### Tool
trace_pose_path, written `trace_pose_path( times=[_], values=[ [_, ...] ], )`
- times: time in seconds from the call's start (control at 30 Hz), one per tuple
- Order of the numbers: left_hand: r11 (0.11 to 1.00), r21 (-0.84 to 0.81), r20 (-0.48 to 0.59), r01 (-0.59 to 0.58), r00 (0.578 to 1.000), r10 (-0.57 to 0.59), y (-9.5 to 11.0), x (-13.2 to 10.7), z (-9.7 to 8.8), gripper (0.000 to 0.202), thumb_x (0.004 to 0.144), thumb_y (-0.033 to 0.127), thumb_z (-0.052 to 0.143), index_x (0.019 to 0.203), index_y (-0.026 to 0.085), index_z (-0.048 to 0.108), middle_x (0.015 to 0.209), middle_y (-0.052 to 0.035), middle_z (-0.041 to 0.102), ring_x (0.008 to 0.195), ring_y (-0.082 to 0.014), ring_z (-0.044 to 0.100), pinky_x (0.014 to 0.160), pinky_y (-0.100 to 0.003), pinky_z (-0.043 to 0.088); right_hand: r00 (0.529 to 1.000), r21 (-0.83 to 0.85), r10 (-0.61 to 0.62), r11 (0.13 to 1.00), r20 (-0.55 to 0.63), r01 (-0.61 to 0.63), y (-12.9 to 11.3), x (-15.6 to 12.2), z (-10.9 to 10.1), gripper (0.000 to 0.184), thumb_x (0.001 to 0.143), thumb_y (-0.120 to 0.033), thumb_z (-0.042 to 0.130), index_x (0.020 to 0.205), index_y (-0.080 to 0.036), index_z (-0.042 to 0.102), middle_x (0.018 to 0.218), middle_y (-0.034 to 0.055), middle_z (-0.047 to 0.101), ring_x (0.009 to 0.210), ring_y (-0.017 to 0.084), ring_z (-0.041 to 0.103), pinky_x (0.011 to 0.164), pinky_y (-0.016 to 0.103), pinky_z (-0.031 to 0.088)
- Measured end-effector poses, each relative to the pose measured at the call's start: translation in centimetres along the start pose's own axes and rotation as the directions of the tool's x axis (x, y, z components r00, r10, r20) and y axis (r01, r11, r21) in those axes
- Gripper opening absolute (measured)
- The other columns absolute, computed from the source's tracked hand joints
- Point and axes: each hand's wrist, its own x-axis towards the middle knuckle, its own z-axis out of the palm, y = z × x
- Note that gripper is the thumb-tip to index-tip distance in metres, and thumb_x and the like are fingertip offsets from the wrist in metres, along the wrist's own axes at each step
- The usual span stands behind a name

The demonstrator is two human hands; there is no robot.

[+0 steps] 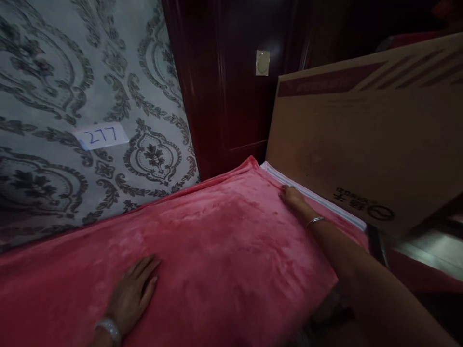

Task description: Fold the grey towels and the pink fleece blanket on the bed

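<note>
A pink plush blanket [217, 250] is spread over a low surface along the wall, with faint creases and a raised fold at its far corner. My left hand [132, 289] lies palm down on it at the lower left, fingers stretched out and holding nothing. At the far right edge, my right hand [292, 196] has its fingers curled on the blanket's border. A pale strip with a grey-blue stripe [311, 193] runs along that side, just beyond the right hand. The undersides of my right fingers are hidden.
A large cardboard box [361, 135] stands right beside the blanket's far side. Behind are a dark red wooden panel [231, 96] with a switch plate [262, 63] and a patterned wall [108, 86] bearing a paper label [103, 136] marked 277. Tiled floor [434, 250] shows at right.
</note>
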Motion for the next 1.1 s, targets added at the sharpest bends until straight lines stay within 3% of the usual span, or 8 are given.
trace_pose_path(
  times=[0.2,0.33,0.43,0.6,0.73,0.87,0.97,1.1],
  values=[
    [0.986,0.089,-0.112,-0.142,0.982,0.151,-0.3,-0.9,0.1,0.043,0.095,0.041,0.046,0.131,0.031,0.066,0.132,-0.0032,0.068,0.12,-0.0269,0.065,0.102,-0.045,0.056,0.999,0.049,-0.036,0.998,-0.022,0.037,-4.7,6.4,1.7,0.052,0.099,-0.031,0.05,0.147,-0.013,0.05,0.135,0.0194,0.061,0.121,0.029,0.061,0.095,0.035,0.049],
    [0.986,0.119,-0.083,-0.117,0.988,0.127,0.9,-1.6,-0.5,0.043,0.097,0.036,0.044,0.136,0.031,0.062,0.137,-0.0043,0.064,0.125,-0.0262,0.061,0.104,-0.046,0.053,0.987,0.084,-0.163,0.983,-0.009,0.163,-7.3,9.6,2.6,0.054,0.097,-0.026,0.05,0.15,-0.014,0.048,0.137,0.0143,0.061,0.121,0.027,0.06,0.097,0.034,0.049],
    [0.988,0.133,-0.09,-0.081,0.992,0.094,1.5,-2.1,-0.5,0.044,0.098,0.034,0.042,0.139,0.032,0.059,0.14,-0.0041,0.062,0.127,-0.0265,0.059,0.105,-0.047,0.052,0.965,0.09,-0.263,0.96,-0.022,0.264,-8.4,11.2,3.4,0.049,0.096,-0.018,0.047,0.144,-0.018,0.057,0.135,0.0115,0.062,0.121,0.025,0.058,0.098,0.032,0.047],
    [0.986,0.154,-0.085,-0.06,0.994,0.074,2.4,-2.3,-0.8,0.055,0.098,0.03,0.041,0.153,0.034,0.041,0.149,-0.0028,0.055,0.134,-0.0264,0.053,0.109,-0.049,0.049,0.943,-0.029,-0.309,0.951,-0.123,0.308,-8.2,13.3,4.4,0.049,0.099,-0.016,0.035,0.138,-0.011,0.064,0.131,0.024,0.058,0.122,0.035,0.052,0.093,0.04,0.042],
    [0.99,0.136,-0.061,-0.027,0.997,0.036,3.4,-2.2,-1.3,0.055,0.098,0.027,0.041,0.153,0.034,0.041,0.155,-0.0033,0.048,0.139,-0.0266,0.049,0.115,-0.05,0.043,0.952,-0.062,-0.298,0.954,-0.076,0.294,-7.3,15.4,5.3,0.05,0.095,-0.013,0.039,0.138,-0.013,0.065,0.129,0.0228,0.061,0.105,0.029,0.061,0.082,0.036,0.044],
    [0.998,0.06,-0.035,-0.032,0.999,0.034,3.9,-2.4,-2.1,0.051,0.098,0.03,0.043,0.148,0.034,0.048,0.152,-0.0028,0.052,0.138,-0.0253,0.05,0.115,-0.048,0.043,0.97,-0.02,-0.24,0.971,-0.04,0.24,-6.5,16.6,6.1,0.052,0.093,-0.015,0.042,0.141,-0.016,0.062,0.127,0.0203,0.065,0.095,0.027,0.064,0.074,0.034,0.044],
    [0.995,-0.063,0.019,0.076,0.997,-0.075,2.6,-1.5,-3.3,0.045,0.101,0.033,0.039,0.145,0.032,0.053,0.148,-0.0016,0.055,0.136,-0.0217,0.052,0.116,-0.043,0.044,0.975,-0.005,-0.217,0.976,-0.037,0.217,-6.1,16.6,6.4,0.05,0.097,-0.023,0.041,0.143,-0.016,0.06,0.128,0.0208,0.064,0.099,0.028,0.064,0.076,0.035,0.045],
    [0.949,-0.132,0.072,0.286,0.958,-0.278,-2.0,2.9,-4.6,0.057,0.101,0.049,0.032,0.151,0.025,0.045,0.154,-0.0051,0.048,0.141,-0.0248,0.048,0.119,-0.045,0.039,0.941,-0.05,-0.324,0.946,-0.097,0.321,-6.1,16.4,7.0,0.055,0.101,-0.033,0.032,0.143,-0.01,0.059,0.133,0.0248,0.058,0.109,0.032,0.06,0.087,0.039,0.047]
  ],
)
